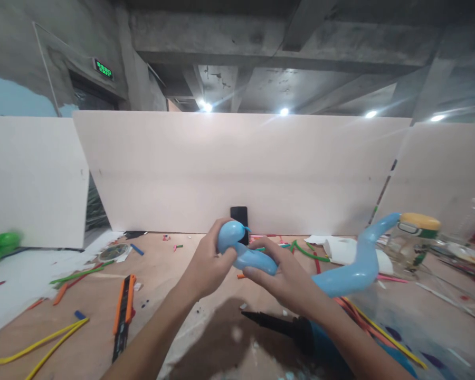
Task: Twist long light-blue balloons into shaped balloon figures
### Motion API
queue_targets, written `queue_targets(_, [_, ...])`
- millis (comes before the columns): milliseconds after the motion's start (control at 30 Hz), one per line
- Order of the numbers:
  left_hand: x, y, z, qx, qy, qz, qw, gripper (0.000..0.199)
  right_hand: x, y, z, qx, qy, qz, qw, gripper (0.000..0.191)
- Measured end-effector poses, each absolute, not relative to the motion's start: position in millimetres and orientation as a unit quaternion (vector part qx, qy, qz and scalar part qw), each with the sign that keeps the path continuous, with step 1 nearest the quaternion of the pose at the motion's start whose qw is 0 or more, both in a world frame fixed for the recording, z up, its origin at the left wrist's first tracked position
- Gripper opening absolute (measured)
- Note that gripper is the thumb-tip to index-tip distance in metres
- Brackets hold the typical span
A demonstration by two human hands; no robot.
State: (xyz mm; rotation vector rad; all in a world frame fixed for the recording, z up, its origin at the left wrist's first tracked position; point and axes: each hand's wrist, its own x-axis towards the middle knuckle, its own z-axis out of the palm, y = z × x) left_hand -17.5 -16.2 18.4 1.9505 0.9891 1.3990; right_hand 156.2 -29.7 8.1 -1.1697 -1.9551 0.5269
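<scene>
A long light-blue modelling balloon (pixel 344 279) is held above the table by both my hands. Its knotted end is folded into a rounded bubble, and the thin tail of the knot points right. My left hand (pixel 216 258) is closed around this bubble, the thumb pressing below it. Just to the right, my right hand (pixel 279 269) grips the following section between thumb and fingers. From behind that hand the rest of the balloon runs right and bends upward. Beneath my right forearm lies a balloon pump (pixel 277 324) with a black nozzle; the forearm covers part of it.
A black phone (pixel 239 216) leans against the white board (pixel 237 169) behind the table. An orange-black utility knife (pixel 123 316) lies at left, near yellow uninflated balloons (pixel 43 343). At right are a white paper roll (pixel 340 250) and a yellow-lidded jar (pixel 414 237). Green balloons (pixel 2 243) sit far left.
</scene>
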Motion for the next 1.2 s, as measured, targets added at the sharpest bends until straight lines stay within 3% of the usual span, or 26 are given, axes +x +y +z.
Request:
queue_targets(200, [-15,-30,22,0.824,0.355,0.411,0.163,0.044,177,-23,21,-0.484,-0.751,0.265,0.362,0.033])
queue_targets(300, [-12,-34,20,0.841,0.383,0.367,0.104,0.063,180,-26,26,-0.511,-0.728,0.302,0.344,0.036])
queue_targets(400, [-7,-34,15,0.833,0.431,0.341,0.06,0.086,176,-31,29,-0.486,-0.739,0.362,0.295,0.025])
queue_targets(633, [-4,-32,13,0.856,0.362,0.369,0.016,0.051,179,-32,24,-0.449,-0.699,0.466,0.303,0.022])
queue_targets(900, [-12,-33,18,0.878,0.291,0.377,-0.045,0.063,182,-27,13,-0.324,-0.575,0.67,0.339,0.021])
queue_targets(1200, [-20,-22,12,0.89,0.266,0.369,-0.019,0.069,174,-30,13,-0.329,-0.597,0.664,0.308,0.032])
